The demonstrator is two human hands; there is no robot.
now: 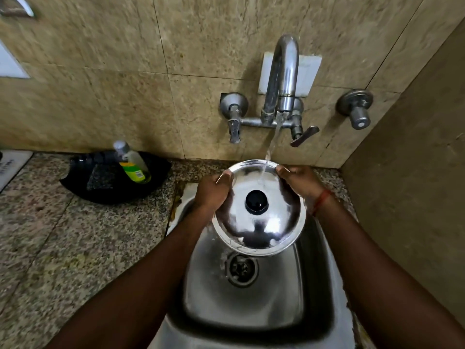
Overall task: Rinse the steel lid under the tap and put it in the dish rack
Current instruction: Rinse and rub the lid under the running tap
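Note:
A round steel lid with a black knob is held over the steel sink, top face up and tilted toward me. My left hand grips its left rim and my right hand grips its upper right rim. Water runs from the chrome tap in a thin stream and lands on the far part of the lid, just right of centre. No dish rack is in view.
The sink drain lies below the lid. A black tray on the granite counter at left holds a soap bottle and a scrub pad. A wall valve sticks out at right, beside a tiled side wall.

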